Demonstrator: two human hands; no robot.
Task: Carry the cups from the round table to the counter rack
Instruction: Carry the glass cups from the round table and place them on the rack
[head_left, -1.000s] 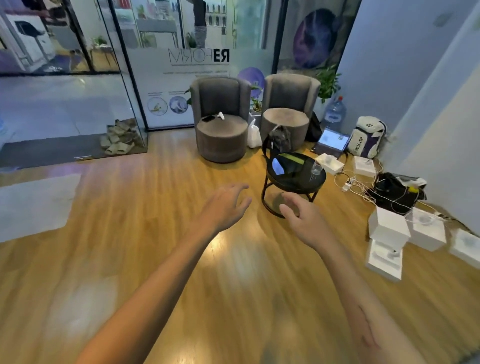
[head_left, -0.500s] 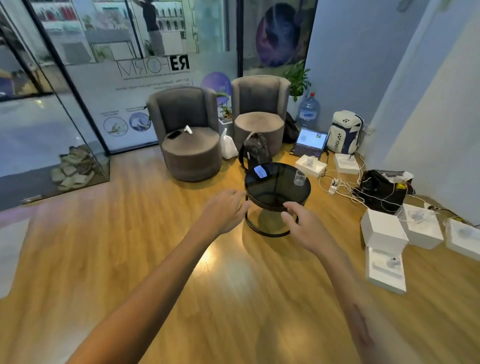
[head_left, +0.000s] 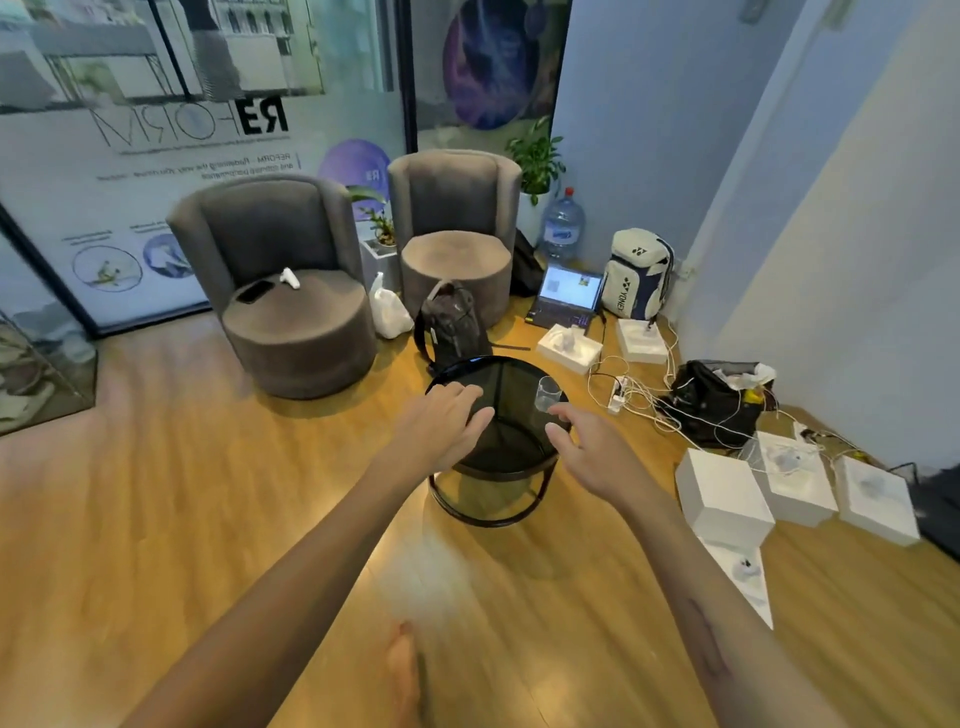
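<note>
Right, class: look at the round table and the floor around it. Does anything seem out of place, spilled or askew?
Nothing spilled or tipped. The clear cup stands upright near the right edge of the round table. The oddity is the floor on the right: a laptop sits open on it, white boxes lie scattered, and cables tangle around a power strip.

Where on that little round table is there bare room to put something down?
Most of the round table is bare dark glass: everything left of the clear cup, which stands alone near the right rim. The left hand and right hand, both open, hover over the near edge. The floor to the right is crowded with white boxes and cables.
</note>
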